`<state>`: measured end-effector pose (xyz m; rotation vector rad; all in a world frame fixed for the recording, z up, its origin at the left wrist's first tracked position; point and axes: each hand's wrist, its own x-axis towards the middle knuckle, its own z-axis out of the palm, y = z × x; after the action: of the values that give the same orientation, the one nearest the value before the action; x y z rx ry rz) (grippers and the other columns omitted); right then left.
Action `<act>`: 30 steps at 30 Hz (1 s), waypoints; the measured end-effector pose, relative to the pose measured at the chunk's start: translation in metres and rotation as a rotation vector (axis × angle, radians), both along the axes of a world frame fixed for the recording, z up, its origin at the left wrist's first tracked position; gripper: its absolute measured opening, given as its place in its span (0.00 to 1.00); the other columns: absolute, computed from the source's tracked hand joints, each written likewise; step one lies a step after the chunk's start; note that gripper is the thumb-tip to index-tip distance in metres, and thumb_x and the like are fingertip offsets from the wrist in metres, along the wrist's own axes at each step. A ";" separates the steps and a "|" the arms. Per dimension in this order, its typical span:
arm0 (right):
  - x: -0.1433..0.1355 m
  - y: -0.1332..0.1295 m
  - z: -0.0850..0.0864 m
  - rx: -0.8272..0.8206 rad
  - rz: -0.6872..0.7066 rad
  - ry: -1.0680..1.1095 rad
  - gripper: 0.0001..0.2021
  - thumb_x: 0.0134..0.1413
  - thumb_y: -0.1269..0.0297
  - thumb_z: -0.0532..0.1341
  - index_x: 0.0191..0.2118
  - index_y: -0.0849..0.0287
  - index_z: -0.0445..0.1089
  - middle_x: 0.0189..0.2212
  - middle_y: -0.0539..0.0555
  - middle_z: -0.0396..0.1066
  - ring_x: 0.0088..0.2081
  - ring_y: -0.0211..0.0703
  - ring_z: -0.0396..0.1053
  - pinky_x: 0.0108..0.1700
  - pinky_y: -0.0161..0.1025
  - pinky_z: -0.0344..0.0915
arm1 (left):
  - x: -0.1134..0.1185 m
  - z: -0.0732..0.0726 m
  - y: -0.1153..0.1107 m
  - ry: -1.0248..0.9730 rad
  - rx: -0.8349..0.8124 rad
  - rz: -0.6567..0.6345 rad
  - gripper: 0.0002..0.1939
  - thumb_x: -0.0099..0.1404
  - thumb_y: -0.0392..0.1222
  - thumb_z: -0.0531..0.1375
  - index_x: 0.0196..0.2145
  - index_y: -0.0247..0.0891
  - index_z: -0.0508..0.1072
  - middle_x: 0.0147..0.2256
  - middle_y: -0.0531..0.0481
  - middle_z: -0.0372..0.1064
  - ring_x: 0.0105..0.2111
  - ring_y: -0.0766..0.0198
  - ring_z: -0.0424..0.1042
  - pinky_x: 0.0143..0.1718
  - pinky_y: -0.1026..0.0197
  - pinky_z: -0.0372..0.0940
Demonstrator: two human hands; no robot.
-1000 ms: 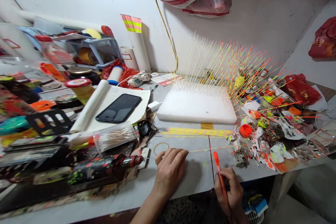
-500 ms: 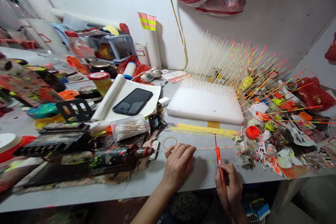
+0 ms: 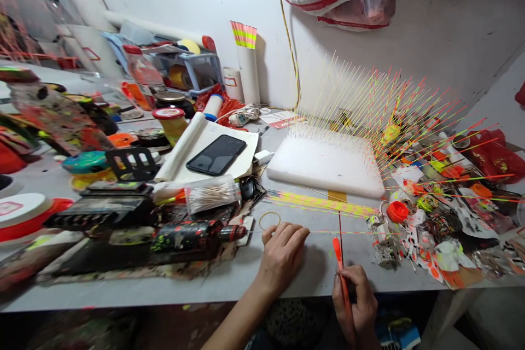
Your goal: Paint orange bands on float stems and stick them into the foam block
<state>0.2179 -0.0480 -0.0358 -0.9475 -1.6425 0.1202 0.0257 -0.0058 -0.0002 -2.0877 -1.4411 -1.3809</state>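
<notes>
Gripping an orange-tipped brush [image 3: 337, 251] in the right hand [image 3: 356, 298], with thumb and fingers closed on the handle, and pointing the tip toward eleven o'clock, close to the thin rod [image 3: 324, 232]. Laying the left hand [image 3: 283, 257] over the desk [image 3: 320, 265] at ten o'clock from there, with fingers bent over the same rod; whether pinching or merely covering it, impossible to tell beneath the knuckles. Having that rod running between a paint-speckled cylindrical tool [image 3: 184, 238] at the left hand's nine o'clock and a spattered block [image 3: 381, 243] at the right hand's one o'clock. Risking an uneven streak by pressing the brush too hard and bending so slender a rod, or coloring the left fingers by straying toward ten o'clock. Having the yellow-and-pink rods [image 3: 320, 203] lying at eleven o'clock from the right hand, chancing stray smears by overshooting. Facing, farther out at the left hand's one o'clock, a white foam block [image 3: 326, 167] bristling with standing rods [image 3: 383, 117]; risking toppling them by reaching across.
</notes>
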 end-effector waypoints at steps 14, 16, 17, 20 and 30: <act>-0.015 0.012 0.012 0.050 -0.026 -0.063 0.04 0.66 0.70 0.58 0.44 0.57 0.69 0.32 0.51 0.73 0.32 0.36 0.73 0.37 0.30 0.72 | 0.002 0.003 -0.002 -0.010 -0.007 0.003 0.09 0.70 0.31 0.54 0.39 0.41 0.72 0.33 0.55 0.75 0.34 0.66 0.71 0.45 0.57 0.55; -0.015 0.012 0.011 0.041 -0.028 -0.067 0.04 0.66 0.69 0.58 0.44 0.57 0.69 0.32 0.51 0.73 0.32 0.36 0.73 0.37 0.30 0.72 | 0.002 0.003 -0.002 -0.012 -0.011 0.001 0.09 0.70 0.31 0.53 0.39 0.41 0.71 0.33 0.55 0.75 0.34 0.66 0.71 0.45 0.57 0.55; -0.014 0.012 0.009 0.034 -0.031 -0.064 0.04 0.66 0.69 0.58 0.44 0.57 0.69 0.32 0.51 0.73 0.32 0.37 0.73 0.36 0.31 0.72 | 0.002 0.003 -0.002 -0.013 -0.008 0.000 0.09 0.71 0.31 0.53 0.39 0.41 0.71 0.33 0.55 0.75 0.34 0.66 0.71 0.45 0.57 0.55; -0.012 0.009 0.001 -0.005 -0.042 -0.048 0.05 0.66 0.69 0.58 0.44 0.57 0.70 0.33 0.52 0.73 0.33 0.38 0.74 0.37 0.32 0.72 | 0.002 0.002 -0.002 -0.016 -0.006 -0.001 0.08 0.70 0.31 0.54 0.39 0.41 0.71 0.33 0.54 0.75 0.33 0.66 0.71 0.44 0.57 0.55; -0.012 -0.002 0.006 0.044 0.157 -0.005 0.11 0.62 0.78 0.57 0.46 0.56 0.69 0.32 0.51 0.71 0.32 0.38 0.71 0.36 0.34 0.72 | -0.007 0.002 -0.003 0.008 -0.021 0.022 0.10 0.71 0.31 0.52 0.38 0.41 0.71 0.33 0.54 0.75 0.34 0.66 0.72 0.44 0.56 0.54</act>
<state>0.2056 -0.0498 -0.0299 -0.7857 -1.7166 0.1871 0.0185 -0.0088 0.0021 -2.0813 -1.4769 -1.3543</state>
